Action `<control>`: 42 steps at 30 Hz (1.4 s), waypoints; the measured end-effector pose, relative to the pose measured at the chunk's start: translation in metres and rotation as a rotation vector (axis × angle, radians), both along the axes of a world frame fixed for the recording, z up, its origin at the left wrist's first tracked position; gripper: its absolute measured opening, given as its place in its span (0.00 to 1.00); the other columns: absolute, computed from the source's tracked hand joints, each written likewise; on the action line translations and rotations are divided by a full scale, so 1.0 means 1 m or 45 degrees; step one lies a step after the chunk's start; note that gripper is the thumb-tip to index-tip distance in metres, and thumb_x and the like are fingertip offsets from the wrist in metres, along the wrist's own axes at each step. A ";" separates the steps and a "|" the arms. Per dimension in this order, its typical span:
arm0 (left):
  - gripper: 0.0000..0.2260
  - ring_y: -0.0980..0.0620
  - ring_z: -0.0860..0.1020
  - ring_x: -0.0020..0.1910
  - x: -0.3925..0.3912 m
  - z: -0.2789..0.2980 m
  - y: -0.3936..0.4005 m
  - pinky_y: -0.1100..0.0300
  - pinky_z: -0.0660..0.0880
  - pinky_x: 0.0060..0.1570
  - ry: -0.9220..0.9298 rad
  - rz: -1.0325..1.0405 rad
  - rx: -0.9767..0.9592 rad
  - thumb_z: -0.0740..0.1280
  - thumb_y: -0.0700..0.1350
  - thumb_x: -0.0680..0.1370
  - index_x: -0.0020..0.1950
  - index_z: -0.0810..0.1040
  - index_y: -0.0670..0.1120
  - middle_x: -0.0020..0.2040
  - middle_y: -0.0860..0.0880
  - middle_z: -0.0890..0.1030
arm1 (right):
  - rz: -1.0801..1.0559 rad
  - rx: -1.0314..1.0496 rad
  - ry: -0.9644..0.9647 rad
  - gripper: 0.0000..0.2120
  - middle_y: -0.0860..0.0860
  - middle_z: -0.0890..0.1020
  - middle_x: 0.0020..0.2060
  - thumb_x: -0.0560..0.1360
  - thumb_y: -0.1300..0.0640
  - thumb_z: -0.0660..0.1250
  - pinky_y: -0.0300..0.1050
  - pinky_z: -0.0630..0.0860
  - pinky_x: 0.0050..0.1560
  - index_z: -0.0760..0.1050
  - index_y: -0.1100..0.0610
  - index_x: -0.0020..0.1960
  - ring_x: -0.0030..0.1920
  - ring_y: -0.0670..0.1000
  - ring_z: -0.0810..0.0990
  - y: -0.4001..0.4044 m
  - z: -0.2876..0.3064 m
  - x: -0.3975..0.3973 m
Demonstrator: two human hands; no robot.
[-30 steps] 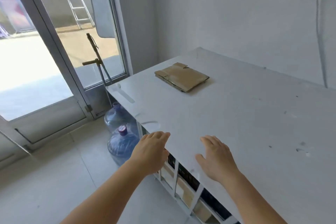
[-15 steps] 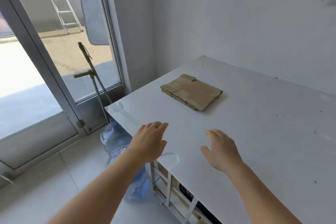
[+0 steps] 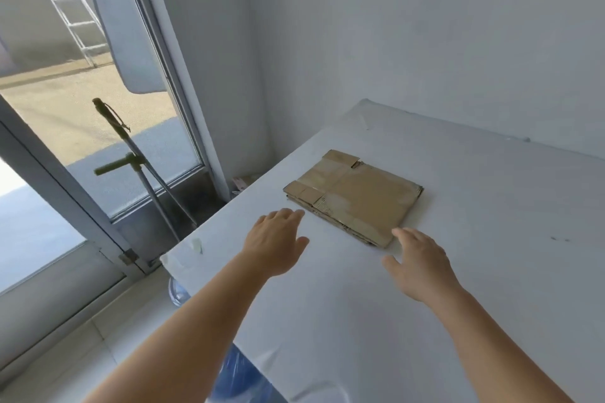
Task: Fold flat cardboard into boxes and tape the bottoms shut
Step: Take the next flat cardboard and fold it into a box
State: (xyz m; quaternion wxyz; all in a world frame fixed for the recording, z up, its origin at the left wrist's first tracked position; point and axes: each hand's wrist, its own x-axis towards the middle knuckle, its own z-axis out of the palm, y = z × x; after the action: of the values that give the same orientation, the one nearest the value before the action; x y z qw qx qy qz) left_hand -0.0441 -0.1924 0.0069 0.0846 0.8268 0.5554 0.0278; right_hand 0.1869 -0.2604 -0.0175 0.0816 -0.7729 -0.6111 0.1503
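One flat cardboard (image 3: pixel 355 198) stack just beyond both hands; likely light, stiff, slick-taped. Left hand (image 3: pixel 276 244), right hand (image 3: pixel 417 262) spread, empty, apart. Grip near edge.

One white flat-topped desk (image 3: pixel 425 321) stands in the corner. On it lies one stack of flattened brown cardboard (image 3: pixel 355 195); how many sheets make up the stack cannot be told from its edge. Two bare hands reach over the desk: one left hand (image 3: pixel 275 244) and one right hand (image 3: pixel 419 263). Two blue plastic water jugs show partly below the desk edge, one (image 3: pixel 178 293) by the corner and one (image 3: pixel 239 376) nearer. One metal-poled mop handle (image 3: pixel 144 170) leans by the one glass door (image 3: pixel 65 127), and one aluminium ladder (image 3: pixel 70 10) stands outside.
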 end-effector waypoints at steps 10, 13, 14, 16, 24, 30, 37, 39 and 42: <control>0.23 0.45 0.67 0.67 0.008 -0.033 0.118 0.53 0.64 0.65 -0.101 -0.052 -0.077 0.57 0.54 0.80 0.73 0.60 0.50 0.71 0.47 0.65 | -0.431 -0.066 0.253 0.32 0.52 0.59 0.75 0.78 0.47 0.59 0.49 0.60 0.70 0.51 0.55 0.76 0.73 0.55 0.59 0.046 -0.022 -0.016; 0.25 0.42 0.63 0.70 0.010 -0.042 0.145 0.51 0.61 0.67 -0.072 -0.040 -0.151 0.56 0.54 0.81 0.76 0.56 0.49 0.72 0.43 0.62 | -0.593 -0.069 0.340 0.34 0.53 0.59 0.75 0.78 0.47 0.60 0.50 0.61 0.69 0.48 0.54 0.77 0.73 0.56 0.60 0.058 -0.028 -0.026; 0.25 0.41 0.63 0.70 0.010 -0.046 0.152 0.50 0.60 0.67 -0.061 -0.044 -0.177 0.55 0.55 0.81 0.76 0.55 0.49 0.72 0.42 0.63 | -0.646 -0.068 0.362 0.34 0.53 0.59 0.75 0.78 0.46 0.60 0.50 0.62 0.69 0.48 0.54 0.77 0.73 0.56 0.61 0.062 -0.030 -0.029; 0.26 0.41 0.64 0.69 0.010 -0.055 0.166 0.49 0.60 0.67 -0.038 -0.067 -0.220 0.55 0.55 0.80 0.76 0.55 0.49 0.69 0.42 0.66 | -0.739 -0.070 0.392 0.34 0.54 0.61 0.75 0.78 0.46 0.60 0.51 0.63 0.69 0.48 0.55 0.77 0.73 0.57 0.61 0.069 -0.034 -0.035; 0.26 0.41 0.66 0.65 0.007 -0.064 0.178 0.50 0.63 0.67 -0.352 -0.096 -0.202 0.64 0.54 0.77 0.73 0.61 0.51 0.65 0.43 0.69 | -0.934 0.089 0.435 0.31 0.52 0.63 0.74 0.78 0.50 0.61 0.49 0.63 0.68 0.53 0.54 0.76 0.72 0.54 0.63 0.075 -0.035 -0.050; 0.23 0.45 0.69 0.62 0.012 -0.048 0.152 0.52 0.70 0.60 -0.607 -0.224 -0.165 0.66 0.50 0.76 0.70 0.66 0.52 0.64 0.45 0.63 | -1.002 0.236 0.431 0.30 0.51 0.63 0.74 0.77 0.51 0.62 0.46 0.63 0.67 0.55 0.53 0.76 0.72 0.52 0.64 0.048 -0.022 -0.047; 0.27 0.42 0.63 0.65 0.046 -0.052 0.084 0.50 0.71 0.59 -0.635 -0.340 -0.178 0.68 0.50 0.76 0.73 0.65 0.53 0.63 0.42 0.62 | -1.130 0.282 0.395 0.30 0.50 0.63 0.74 0.77 0.54 0.63 0.44 0.64 0.66 0.55 0.52 0.76 0.71 0.52 0.66 -0.027 -0.014 -0.026; 0.26 0.43 0.64 0.65 0.058 -0.052 0.059 0.51 0.71 0.58 -0.623 -0.369 -0.203 0.68 0.51 0.76 0.73 0.64 0.53 0.63 0.42 0.61 | -1.169 0.291 0.400 0.30 0.50 0.63 0.74 0.77 0.54 0.63 0.44 0.64 0.66 0.55 0.52 0.76 0.71 0.52 0.66 -0.057 -0.013 -0.019; 0.26 0.44 0.64 0.65 0.078 -0.050 0.015 0.52 0.71 0.57 -0.610 -0.422 -0.238 0.67 0.52 0.76 0.73 0.64 0.54 0.63 0.43 0.61 | -1.228 0.308 0.406 0.30 0.50 0.63 0.74 0.77 0.54 0.63 0.44 0.63 0.67 0.55 0.52 0.76 0.71 0.52 0.65 -0.107 -0.011 -0.007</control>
State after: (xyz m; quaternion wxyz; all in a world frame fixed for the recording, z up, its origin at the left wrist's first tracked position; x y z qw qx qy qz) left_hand 0.0338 -0.1769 -0.0435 0.2922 0.8647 0.3773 0.1566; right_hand 0.1800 -0.3673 -0.0283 0.3224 -0.9190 -0.1787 0.1399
